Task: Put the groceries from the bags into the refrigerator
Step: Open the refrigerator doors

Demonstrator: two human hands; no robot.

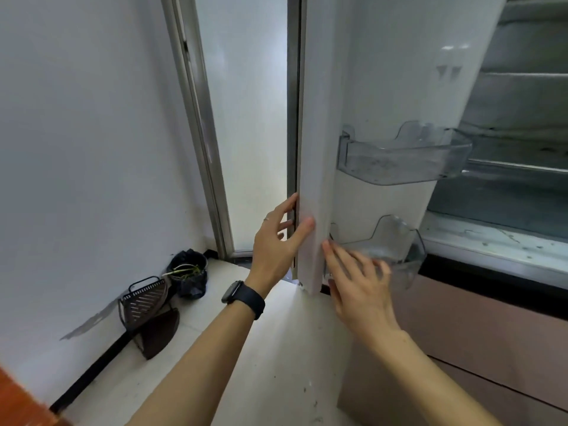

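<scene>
The white refrigerator door [362, 96] stands open in front of me, its inner side facing right. My left hand [278, 241] holds the door's outer edge low down, thumb on the inner face and fingers behind the edge. My right hand [359, 284] reaches with straight fingers to the lower clear door bin [396, 241], fingertips at the door's inner edge. An upper clear door bin [402, 155] holds nothing. The refrigerator interior [519, 124] with glass shelves shows at right. No bags or groceries are in view.
A black-lined waste bin [189, 272] with green scraps and a dark metal rack [147, 309] stand on the pale floor by the white wall at left. A metal-framed doorway [246, 118] lies behind the door. Pinkish lower drawer fronts [479, 339] sit below the fridge compartment.
</scene>
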